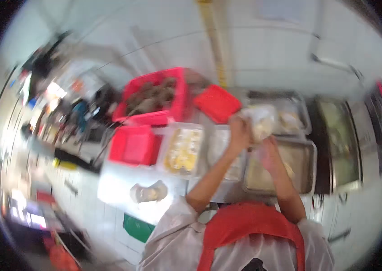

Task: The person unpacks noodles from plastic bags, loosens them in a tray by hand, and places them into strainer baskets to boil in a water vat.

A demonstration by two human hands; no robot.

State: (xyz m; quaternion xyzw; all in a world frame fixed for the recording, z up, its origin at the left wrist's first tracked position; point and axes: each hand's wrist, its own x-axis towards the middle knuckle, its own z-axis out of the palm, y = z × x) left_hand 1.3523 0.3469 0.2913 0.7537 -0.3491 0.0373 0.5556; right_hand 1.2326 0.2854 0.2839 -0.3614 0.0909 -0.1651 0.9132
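Note:
A clear plastic bag (263,119) with pale contents is held up over the back of the metal trays, its details blurred. My left hand (240,131) is closed on the bag's left side. Against the bag's lower end is my right hand (268,151), which appears closed on it, though its fingers are smeared. Below my hands sits a rectangular metal tray (306,183) with a pale layer inside. Behind the bag, another metal tray (303,108) contains pale, bagged-looking pieces (290,122).
Left of my arms stand a container of yellow pieces (182,151), a small red basket (130,144) and a larger red crate (182,90) of brown lumps. A red lid-like piece (218,104) lies behind. A clear cup-like container (149,192) is at the front left.

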